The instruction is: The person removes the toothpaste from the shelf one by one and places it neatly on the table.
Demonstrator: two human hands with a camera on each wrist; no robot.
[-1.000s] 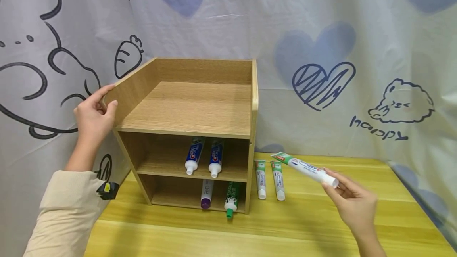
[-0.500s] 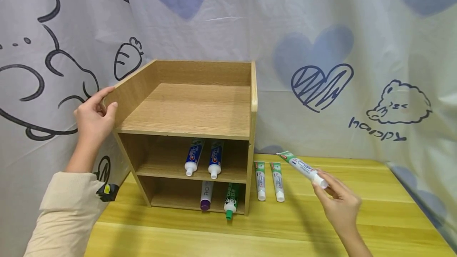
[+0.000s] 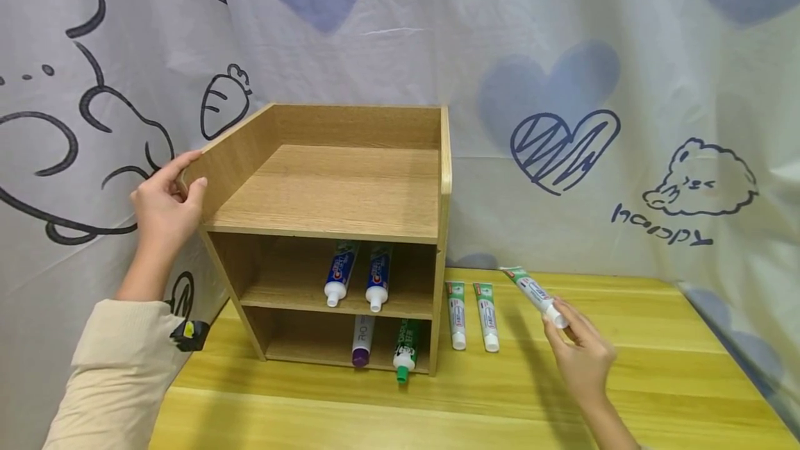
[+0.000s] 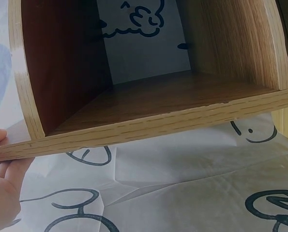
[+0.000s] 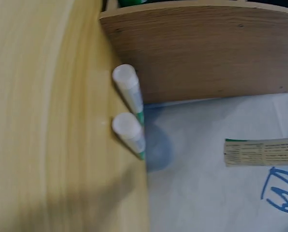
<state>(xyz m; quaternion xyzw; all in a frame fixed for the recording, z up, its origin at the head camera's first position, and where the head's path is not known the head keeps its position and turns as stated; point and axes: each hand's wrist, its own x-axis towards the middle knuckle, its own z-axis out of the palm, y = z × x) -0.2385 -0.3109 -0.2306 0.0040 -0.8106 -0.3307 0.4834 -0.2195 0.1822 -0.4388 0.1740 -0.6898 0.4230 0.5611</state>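
Toothpaste tube (image 3: pixel 530 289), white and green, is pinched near its white cap between thumb and fingers of the right hand (image 3: pixel 582 356), the nearer hand; its long axis slants from the grip away and leftward, flat green end foremost. It seems raised off the table (image 3: pixel 694 394), though how high is hard to judge. To its left lie two like tubes, caps toward the person: the nearer tube (image 3: pixel 487 318), then the farther tube (image 3: pixel 457 316) beside the shelf unit (image 3: pixel 337 186). At that unit's far side, the left hand (image 3: pixel 165 207) grips the wall's edge. Shadow dims the rear ends of the blue tubes (image 3: pixel 378 276) inside; the right wrist view cuts off the held tube's cap end.
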